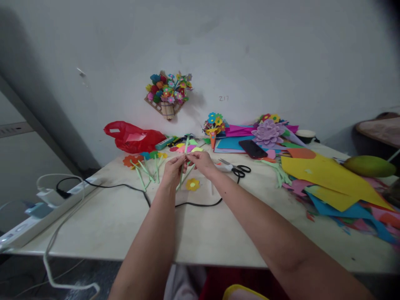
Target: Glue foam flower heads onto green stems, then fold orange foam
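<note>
Near the middle of the table, my left hand (175, 170) and my right hand (200, 161) meet at the fingertips. A thin light green strip (186, 145) rises upright from between them, pinched in my left hand. The fingers of my right hand are closed at the same strip; what exactly they hold is too small to tell. Just below the hands lies a yellow flower (193, 184) with a pale centre. Left of them are several green stems (156, 170) and an orange flower (133, 161). Black-handled scissors (238, 169) lie to the right.
A red plastic bag (134, 137) sits at the back left. A black cable (200, 204) crosses the table (218, 237) below the hands. A phone (252, 149) and piled coloured sheets (331, 175) are at right. A power strip (46, 216) lies along the left edge.
</note>
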The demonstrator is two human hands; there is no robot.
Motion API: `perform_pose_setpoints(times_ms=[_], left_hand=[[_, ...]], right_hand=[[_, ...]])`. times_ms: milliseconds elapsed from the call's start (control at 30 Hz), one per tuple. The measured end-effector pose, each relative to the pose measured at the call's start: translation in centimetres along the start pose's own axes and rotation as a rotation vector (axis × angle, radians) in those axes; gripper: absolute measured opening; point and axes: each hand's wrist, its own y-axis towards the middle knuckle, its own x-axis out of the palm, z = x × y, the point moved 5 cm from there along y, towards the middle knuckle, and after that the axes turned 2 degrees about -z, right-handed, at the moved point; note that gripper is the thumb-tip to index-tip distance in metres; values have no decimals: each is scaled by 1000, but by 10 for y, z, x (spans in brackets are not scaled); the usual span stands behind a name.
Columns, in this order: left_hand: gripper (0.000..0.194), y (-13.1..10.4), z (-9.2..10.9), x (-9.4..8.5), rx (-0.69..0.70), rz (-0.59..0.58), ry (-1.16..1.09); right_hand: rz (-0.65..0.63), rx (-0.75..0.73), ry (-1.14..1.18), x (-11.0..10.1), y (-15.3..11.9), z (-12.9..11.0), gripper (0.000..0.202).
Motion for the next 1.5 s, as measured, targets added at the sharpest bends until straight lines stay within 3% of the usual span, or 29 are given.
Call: perform_pose_setpoints(times_ms=[200,367,700,933,1000,1067,1200,1333,1400,1500], left_hand=[[27,-2,-2,5,-30,-17,25],[28,-4,0,8,-36,-10,44],[30,-4,-2,18,-37,-10,26],[31,-1,1,0,-1,97,-57],[30,1,1,-8,5,123,-101],[29,2,0,-13,15,133,-137],[28,4,1,-23,71,192,-189],[25,4,3,-32,137,286,-217],[25,4,5,-34,155,323,-222],[27,3,7,-35,154,357,-219]], right_hand=[[71,40,-59,-8,4,11,20],[156,-52,-291,-14,6,9,24],[369,-10,-644,-14,-3,-4,28],[570,82,-514,-43,-1,1,26],[516,85,-414,-44,4,10,24],[379,121,-275,-35,7,18,20],[-48,234,-35,0,-1,21,14],[-439,304,-45,32,-21,17,17],[-513,307,-78,41,-27,18,17],[-477,296,-84,48,-27,21,17]])
